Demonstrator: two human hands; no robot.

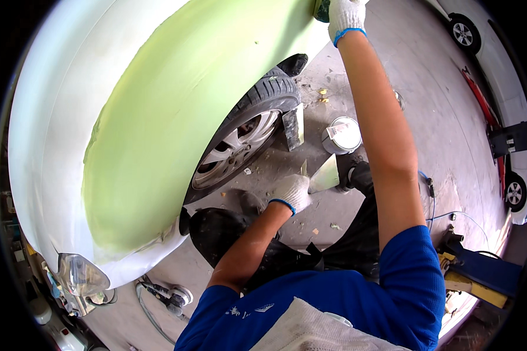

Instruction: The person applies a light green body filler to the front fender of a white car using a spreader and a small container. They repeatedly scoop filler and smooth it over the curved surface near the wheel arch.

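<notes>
A white car panel curves along my left, with a broad pale-green filler patch over it. My right hand, in a white knit glove with blue cuff, reaches far up to the patch's edge. It is closed on a dark green block, mostly cut off by the picture's top. My left hand, gloved alike, is low in front of my knees. Its fingers close round a flat putty plate smeared pale green. A small pointed tip beside that hand is too unclear to name.
A car wheel sits beneath the panel, a smeared flat plate by its tyre. A lidded white bucket stands on the floor. A hose-fed sander lies lower left. A blue-and-yellow lift arm is at right, with another white car beyond.
</notes>
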